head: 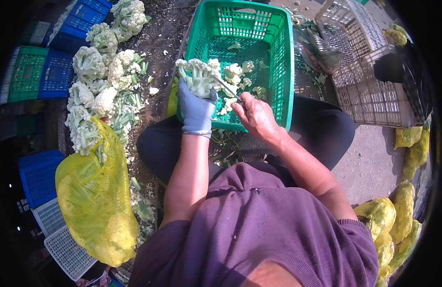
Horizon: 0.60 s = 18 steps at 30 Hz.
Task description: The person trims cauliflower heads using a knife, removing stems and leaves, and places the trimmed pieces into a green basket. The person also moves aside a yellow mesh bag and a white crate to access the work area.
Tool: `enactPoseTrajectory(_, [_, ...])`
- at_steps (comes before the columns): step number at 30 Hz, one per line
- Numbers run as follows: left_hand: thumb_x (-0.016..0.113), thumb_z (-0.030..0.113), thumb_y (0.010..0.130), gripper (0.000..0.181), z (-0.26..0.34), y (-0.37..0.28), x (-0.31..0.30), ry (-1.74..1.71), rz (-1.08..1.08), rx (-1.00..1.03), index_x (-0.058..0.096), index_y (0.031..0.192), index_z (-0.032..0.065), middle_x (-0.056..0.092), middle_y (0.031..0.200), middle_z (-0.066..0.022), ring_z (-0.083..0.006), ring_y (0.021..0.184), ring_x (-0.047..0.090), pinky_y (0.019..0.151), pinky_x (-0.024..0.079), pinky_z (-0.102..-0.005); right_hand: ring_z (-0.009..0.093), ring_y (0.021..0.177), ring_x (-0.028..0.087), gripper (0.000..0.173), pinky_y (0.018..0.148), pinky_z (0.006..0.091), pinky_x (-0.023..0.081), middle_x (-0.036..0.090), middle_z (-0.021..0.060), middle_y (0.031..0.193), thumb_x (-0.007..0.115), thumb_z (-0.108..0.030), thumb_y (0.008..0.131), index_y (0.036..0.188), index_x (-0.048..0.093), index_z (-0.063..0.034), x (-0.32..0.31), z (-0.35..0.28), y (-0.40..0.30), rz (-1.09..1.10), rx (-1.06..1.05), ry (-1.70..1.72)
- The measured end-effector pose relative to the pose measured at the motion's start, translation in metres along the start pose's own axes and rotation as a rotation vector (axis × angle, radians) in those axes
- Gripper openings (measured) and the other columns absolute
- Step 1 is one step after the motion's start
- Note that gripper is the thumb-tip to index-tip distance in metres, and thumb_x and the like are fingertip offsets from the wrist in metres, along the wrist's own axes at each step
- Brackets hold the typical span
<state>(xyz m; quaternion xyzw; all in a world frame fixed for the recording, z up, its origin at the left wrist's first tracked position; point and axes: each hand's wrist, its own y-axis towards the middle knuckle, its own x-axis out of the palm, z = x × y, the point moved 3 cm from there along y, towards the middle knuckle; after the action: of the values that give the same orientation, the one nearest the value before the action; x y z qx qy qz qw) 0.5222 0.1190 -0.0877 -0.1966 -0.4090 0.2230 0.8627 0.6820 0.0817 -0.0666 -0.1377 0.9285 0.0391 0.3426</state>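
Note:
My left hand (pixel 196 107), in a grey-blue glove, grips a partly cut cauliflower head (pixel 199 75) over the near left side of a green plastic crate (pixel 289 71). Bare, my right hand (pixel 256 115) is closed on a knife (pixel 228 87), whose thin blade reaches up to the right side of that head. The knife's handle is hidden in my fingers. Several cut cauliflower florets (pixel 233 73) lie in the crate below and beside the blade, and a small one (pixel 234 45) lies farther back.
Cauliflower heads (pixel 90 64) and leaf trimmings are heaped on the left, beside a yellow mesh bag (pixel 95 204) of cauliflower. Blue crates (pixel 41 175) and white crates (pixel 70 253) stand beyond. At right are pale crates (pixel 371 89) and filled yellow mesh bags (pixel 377 215). My knees flank the green crate.

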Motion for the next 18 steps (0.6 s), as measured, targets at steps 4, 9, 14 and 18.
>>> enactPoseTrajectory(4, [0.04, 0.046, 0.088, 0.035, -0.015, -0.002, -0.001, -0.15, -0.067, -0.165, 0.057, 0.099, 0.0181, 0.06, 0.095, -0.0007, -0.0163, 0.079, 0.054, 0.05, 0.041, -0.022, 0.04, 0.064, 0.058, 0.026, 0.057, 0.0477, 0.045, 0.058, 0.019, 0.066, 0.055, -0.027, 0.087, 0.081, 0.045, -0.0033, 0.004, -0.003, 0.008, -0.001, -0.054, -0.027])
enactPoseTrajectory(9, [0.038, 0.047, 0.087, 0.038, -0.019, -0.008, 0.0, -0.167, -0.12, -0.359, 0.056, 0.102, 0.0172, 0.06, 0.095, -0.0005, -0.0155, 0.076, 0.055, 0.049, 0.04, -0.0234, 0.036, 0.063, 0.058, 0.014, 0.053, 0.0443, 0.045, 0.058, 0.0163, 0.071, 0.057, -0.014, 0.082, 0.084, 0.047, -0.0058, -0.004, 0.003, 0.014, 0.056, -0.265, -0.101])
enactPoseTrajectory(14, [0.035, 0.049, 0.086, 0.041, -0.024, -0.009, 0.003, -0.229, -0.244, -0.5, 0.056, 0.104, 0.0185, 0.061, 0.093, 0.0, -0.016, 0.073, 0.056, 0.047, 0.04, -0.0256, 0.034, 0.063, 0.059, 0.013, 0.052, 0.0431, 0.046, 0.059, 0.0144, 0.073, 0.057, -0.008, 0.078, 0.087, 0.047, -0.0064, -0.012, 0.01, 0.015, 0.012, -0.325, -0.175])
enactPoseTrajectory(18, [0.035, 0.048, 0.087, 0.042, -0.026, -0.011, 0.007, -0.065, -0.138, -0.29, 0.055, 0.106, 0.0171, 0.061, 0.096, -0.0023, -0.0171, 0.074, 0.059, 0.044, 0.041, -0.0271, 0.036, 0.064, 0.059, 0.013, 0.053, 0.0445, 0.046, 0.059, 0.0161, 0.073, 0.056, -0.008, 0.078, 0.088, 0.047, -0.006, -0.013, 0.005, 0.01, 0.032, -0.294, -0.069])
